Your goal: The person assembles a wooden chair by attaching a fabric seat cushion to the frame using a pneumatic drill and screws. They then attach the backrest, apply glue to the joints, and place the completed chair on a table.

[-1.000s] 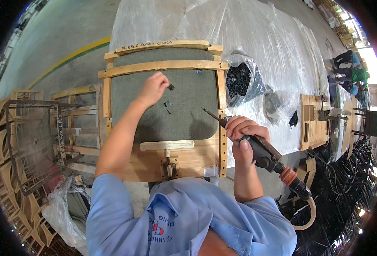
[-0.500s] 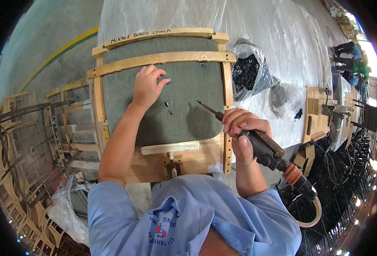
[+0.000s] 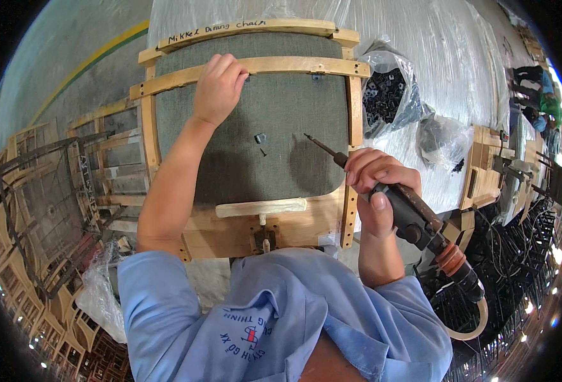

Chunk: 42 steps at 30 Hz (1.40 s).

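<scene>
In front of me a grey-green fabric seat panel (image 3: 217,159) lies within a wooden jig (image 3: 354,108). Pressed to the near side of the jig's upper crossbar (image 3: 281,65) is my left hand (image 3: 218,92), its fingers pinched on a small dark bracket, mostly hidden. Further right, another small dark bracket (image 3: 317,77) sits against the same crossbar. A loose black bracket (image 3: 260,138) and a black screw (image 3: 263,153) rest on the fabric. My right hand (image 3: 382,181) grips an air screwdriver (image 3: 414,213), its bit pointing up-left over the panel.
Right of the jig, a clear plastic bag (image 3: 386,95) holds many black brackets, with another plastic bag (image 3: 445,141) beside it. A pale hose (image 3: 475,325) trails from the screwdriver. Wooden frames (image 3: 112,159) stand at left. A pale padded bar (image 3: 260,207) lies at the jig's near edge.
My left hand has moved up from over the fabric to the crossbar with the small bracket. The right hand still holds the screwdriver. The whole view has shifted slightly.
</scene>
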Each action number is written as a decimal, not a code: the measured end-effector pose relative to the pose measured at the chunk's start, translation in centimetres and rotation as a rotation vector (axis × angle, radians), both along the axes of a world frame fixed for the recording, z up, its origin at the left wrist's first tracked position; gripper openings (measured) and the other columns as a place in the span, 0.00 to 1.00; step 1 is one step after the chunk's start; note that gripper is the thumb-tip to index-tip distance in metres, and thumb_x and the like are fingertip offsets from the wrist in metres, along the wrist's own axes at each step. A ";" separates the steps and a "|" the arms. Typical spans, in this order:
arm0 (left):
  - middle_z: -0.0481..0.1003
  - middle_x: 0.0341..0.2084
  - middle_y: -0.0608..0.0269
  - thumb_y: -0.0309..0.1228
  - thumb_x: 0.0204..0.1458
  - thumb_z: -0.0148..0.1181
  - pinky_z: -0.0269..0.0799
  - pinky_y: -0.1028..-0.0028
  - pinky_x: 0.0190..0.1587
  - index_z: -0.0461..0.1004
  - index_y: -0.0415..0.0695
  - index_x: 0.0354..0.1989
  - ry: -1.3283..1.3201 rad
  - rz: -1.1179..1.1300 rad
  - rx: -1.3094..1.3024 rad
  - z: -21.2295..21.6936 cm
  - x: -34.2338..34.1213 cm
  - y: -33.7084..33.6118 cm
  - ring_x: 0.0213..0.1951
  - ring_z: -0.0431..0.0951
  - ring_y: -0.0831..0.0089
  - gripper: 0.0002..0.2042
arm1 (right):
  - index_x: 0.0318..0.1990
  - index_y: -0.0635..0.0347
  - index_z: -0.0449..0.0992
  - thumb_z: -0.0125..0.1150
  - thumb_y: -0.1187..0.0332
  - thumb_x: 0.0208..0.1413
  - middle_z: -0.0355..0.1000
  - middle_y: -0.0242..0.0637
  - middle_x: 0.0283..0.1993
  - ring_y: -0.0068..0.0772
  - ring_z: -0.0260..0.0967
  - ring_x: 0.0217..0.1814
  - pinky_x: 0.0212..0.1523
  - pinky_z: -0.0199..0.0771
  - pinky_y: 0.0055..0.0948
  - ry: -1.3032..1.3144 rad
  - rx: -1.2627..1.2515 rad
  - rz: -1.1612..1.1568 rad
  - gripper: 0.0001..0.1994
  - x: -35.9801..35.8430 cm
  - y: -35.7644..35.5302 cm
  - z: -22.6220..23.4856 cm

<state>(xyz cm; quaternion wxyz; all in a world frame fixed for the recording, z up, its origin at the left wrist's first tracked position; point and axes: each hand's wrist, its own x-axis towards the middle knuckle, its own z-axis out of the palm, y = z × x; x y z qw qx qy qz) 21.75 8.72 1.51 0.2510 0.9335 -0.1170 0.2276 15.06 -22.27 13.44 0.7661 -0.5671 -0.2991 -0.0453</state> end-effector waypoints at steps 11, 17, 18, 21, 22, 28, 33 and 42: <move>0.74 0.32 0.59 0.27 0.51 0.69 0.71 0.61 0.42 0.77 0.39 0.32 -0.119 -0.010 -0.057 -1.7 0.0 0.2 0.38 0.74 0.56 0.07 | 0.47 0.62 0.67 0.63 0.64 0.64 0.68 0.38 0.28 0.38 0.70 0.29 0.37 0.75 0.46 0.005 0.002 -0.001 0.14 0.0 0.2 -0.2; 0.73 0.31 0.65 0.28 0.51 0.69 0.73 0.66 0.41 0.77 0.42 0.33 -0.089 -0.021 0.079 -1.6 0.0 0.4 0.38 0.73 0.62 0.06 | 0.47 0.62 0.67 0.62 0.66 0.63 0.69 0.39 0.29 0.39 0.71 0.29 0.38 0.74 0.48 -0.019 0.008 0.013 0.13 0.2 0.7 -0.2; 0.73 0.33 0.64 0.28 0.51 0.69 0.73 0.65 0.42 0.77 0.42 0.34 -0.084 -0.029 0.070 -1.6 0.0 0.6 0.39 0.73 0.62 0.07 | 0.47 0.62 0.67 0.62 0.66 0.63 0.69 0.39 0.29 0.39 0.71 0.29 0.38 0.74 0.48 -0.017 0.008 0.010 0.13 0.1 0.7 -0.1; 0.73 0.36 0.63 0.30 0.52 0.69 0.74 0.64 0.45 0.77 0.42 0.37 -0.049 -0.046 0.031 -1.7 0.1 1.4 0.42 0.74 0.61 0.09 | 0.47 0.62 0.67 0.62 0.67 0.62 0.69 0.39 0.29 0.39 0.71 0.30 0.38 0.74 0.48 -0.014 0.016 0.011 0.13 0.0 0.6 0.2; 0.73 0.38 0.63 0.30 0.52 0.69 0.74 0.63 0.46 0.77 0.42 0.39 -0.021 -0.054 0.014 -1.4 0.0 1.6 0.42 0.74 0.61 0.10 | 0.47 0.62 0.67 0.62 0.67 0.61 0.69 0.39 0.29 0.40 0.71 0.30 0.38 0.74 0.48 -0.013 0.020 0.008 0.13 -0.1 0.6 0.2; 0.72 0.41 0.62 0.31 0.53 0.69 0.75 0.62 0.48 0.76 0.42 0.44 0.028 -0.045 0.025 -1.2 0.2 1.5 0.46 0.75 0.59 0.13 | 0.47 0.62 0.67 0.63 0.67 0.61 0.69 0.40 0.29 0.40 0.71 0.30 0.38 0.74 0.48 0.002 0.042 -0.007 0.13 -0.3 0.8 0.1; 0.72 0.43 0.60 0.30 0.53 0.69 0.75 0.61 0.50 0.76 0.41 0.45 0.050 -0.048 0.026 -1.2 0.0 1.5 0.48 0.75 0.57 0.13 | 0.47 0.62 0.67 0.61 0.68 0.62 0.70 0.40 0.30 0.39 0.71 0.30 0.38 0.75 0.48 -0.022 0.017 0.029 0.12 -0.1 1.1 0.2; 0.73 0.48 0.56 0.29 0.55 0.66 0.75 0.59 0.52 0.75 0.38 0.51 0.205 -0.133 0.031 -0.2 1.2 2.5 0.51 0.76 0.52 0.16 | 0.47 0.63 0.67 0.60 0.69 0.62 0.70 0.40 0.30 0.39 0.71 0.30 0.38 0.75 0.48 -0.047 0.020 0.067 0.11 0.3 1.7 0.2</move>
